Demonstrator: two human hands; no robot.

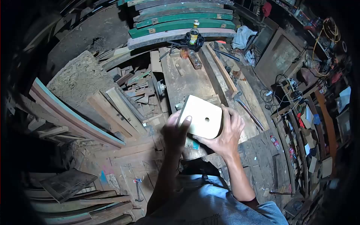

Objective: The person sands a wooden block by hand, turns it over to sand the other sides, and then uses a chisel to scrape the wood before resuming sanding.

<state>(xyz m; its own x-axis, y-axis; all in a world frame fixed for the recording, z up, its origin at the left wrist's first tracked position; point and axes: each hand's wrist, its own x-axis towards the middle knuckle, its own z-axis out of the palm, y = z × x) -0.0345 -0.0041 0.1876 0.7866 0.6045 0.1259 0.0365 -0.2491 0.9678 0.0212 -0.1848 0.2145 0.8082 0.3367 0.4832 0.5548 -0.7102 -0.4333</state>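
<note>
Holding a pale block [200, 112] between left hand [175, 131] and right hand [227, 135].

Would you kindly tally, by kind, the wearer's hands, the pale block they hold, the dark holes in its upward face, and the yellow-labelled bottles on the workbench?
Hands: 2 (left hand, right hand)
Pale block: 1
Dark hole: 1
Yellow-labelled bottle: 1
Total: 5
</note>
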